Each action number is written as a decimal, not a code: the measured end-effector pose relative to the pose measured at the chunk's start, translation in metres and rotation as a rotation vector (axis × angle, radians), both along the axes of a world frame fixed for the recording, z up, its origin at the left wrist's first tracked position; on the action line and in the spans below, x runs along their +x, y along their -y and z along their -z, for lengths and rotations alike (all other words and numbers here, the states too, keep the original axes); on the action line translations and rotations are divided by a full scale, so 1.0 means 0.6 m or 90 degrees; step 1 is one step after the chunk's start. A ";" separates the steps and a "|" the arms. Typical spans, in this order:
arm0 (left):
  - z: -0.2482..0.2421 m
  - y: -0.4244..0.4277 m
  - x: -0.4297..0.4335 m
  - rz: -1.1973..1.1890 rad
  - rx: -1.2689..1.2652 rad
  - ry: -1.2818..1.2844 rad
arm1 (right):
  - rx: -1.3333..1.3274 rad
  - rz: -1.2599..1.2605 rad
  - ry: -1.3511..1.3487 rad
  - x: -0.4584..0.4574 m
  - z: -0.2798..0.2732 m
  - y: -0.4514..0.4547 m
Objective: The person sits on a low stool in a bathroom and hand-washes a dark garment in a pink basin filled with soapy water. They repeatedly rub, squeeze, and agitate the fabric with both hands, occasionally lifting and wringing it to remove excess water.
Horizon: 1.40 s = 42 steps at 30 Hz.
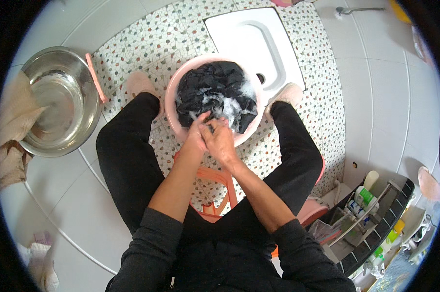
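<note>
A pink plastic basin [171,96] stands on the floor between my feet, holding dark wet cloth [216,78] with white suds [231,108] on it. Over the basin's near edge my left hand [197,134] and my right hand [220,140] are pressed together. A small dark bit, seemingly part of the cloth, shows between the fingers of my hands. My fingertips are near the suds. How far the fingers close round the cloth is partly hidden by the hands themselves.
A white squat toilet pan [227,31] is set in the pebble-patterned floor beyond the basin. At the left hangs a steel basin [90,120] beside a tan cloth [13,113]. A black rack [384,233] of bottles stands at the lower right. An orange plastic stool [214,175] is beneath me.
</note>
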State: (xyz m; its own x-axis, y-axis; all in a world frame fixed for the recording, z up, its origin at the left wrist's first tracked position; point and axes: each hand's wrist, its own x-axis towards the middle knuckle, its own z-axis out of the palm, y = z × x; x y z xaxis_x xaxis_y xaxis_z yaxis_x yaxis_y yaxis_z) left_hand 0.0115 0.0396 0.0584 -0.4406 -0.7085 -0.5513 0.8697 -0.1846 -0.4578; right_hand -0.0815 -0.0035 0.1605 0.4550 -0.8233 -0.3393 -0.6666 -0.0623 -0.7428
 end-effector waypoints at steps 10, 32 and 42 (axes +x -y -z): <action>-0.138 0.018 -0.056 0.017 0.193 0.458 | -0.225 0.172 -0.082 0.011 0.004 0.074; -0.120 -0.010 -0.034 -0.014 0.044 0.332 | -0.209 0.126 -0.011 0.046 -0.033 0.012; -0.128 0.001 -0.015 -0.101 0.002 0.265 | -0.172 0.075 0.056 0.048 -0.045 -0.009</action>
